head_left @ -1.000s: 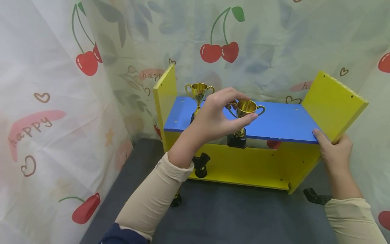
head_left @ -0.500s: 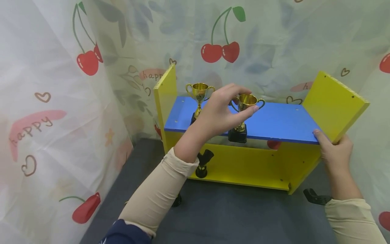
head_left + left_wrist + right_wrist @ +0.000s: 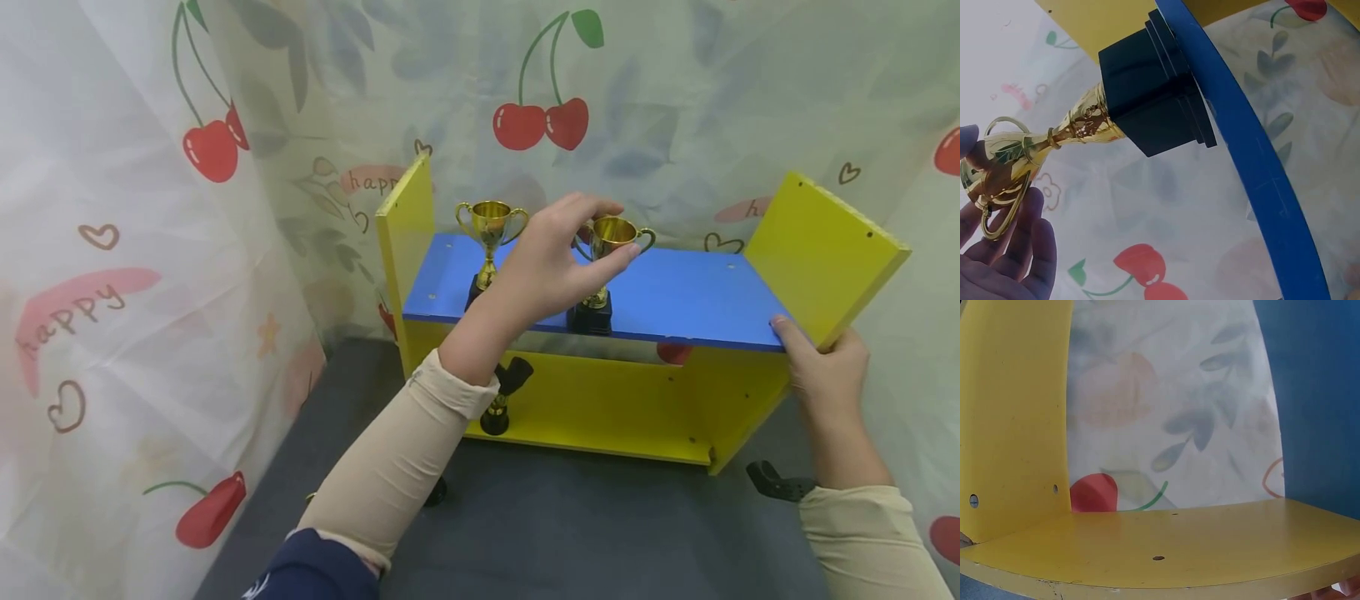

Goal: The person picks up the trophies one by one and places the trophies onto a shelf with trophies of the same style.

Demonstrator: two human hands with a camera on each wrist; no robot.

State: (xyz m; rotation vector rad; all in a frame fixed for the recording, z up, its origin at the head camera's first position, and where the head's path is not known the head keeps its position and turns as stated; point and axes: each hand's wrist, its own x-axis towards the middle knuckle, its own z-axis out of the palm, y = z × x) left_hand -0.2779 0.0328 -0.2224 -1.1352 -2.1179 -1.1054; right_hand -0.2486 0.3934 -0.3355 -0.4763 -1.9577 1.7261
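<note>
My left hand (image 3: 551,262) holds a gold trophy cup (image 3: 613,232) by its bowl, thumb in front. The trophy stands upright, its black base (image 3: 590,317) right at the front edge of the blue shelf (image 3: 697,292). In the left wrist view the square black base (image 3: 1147,87) overlaps the shelf's edge, and the fingers curl about the gold bowl (image 3: 1004,169). Another gold trophy (image 3: 490,223) stands on the shelf to the left, its base partly behind my arm. My right hand (image 3: 828,375) grips the shelf unit's right end, thumb on the blue board.
Yellow side panels (image 3: 828,258) rise at both shelf ends. Below, a small black-and-gold base (image 3: 495,419) stands on the lower yellow board (image 3: 600,408). Another black base (image 3: 437,493) shows on the dark table (image 3: 585,533), mostly behind my left forearm. A cherry-patterned curtain (image 3: 660,108) hangs behind.
My left hand has moved the trophy slightly up and away from me, bringing its base from below the blue shelf's front edge to overlap it. The right hand has stayed put.
</note>
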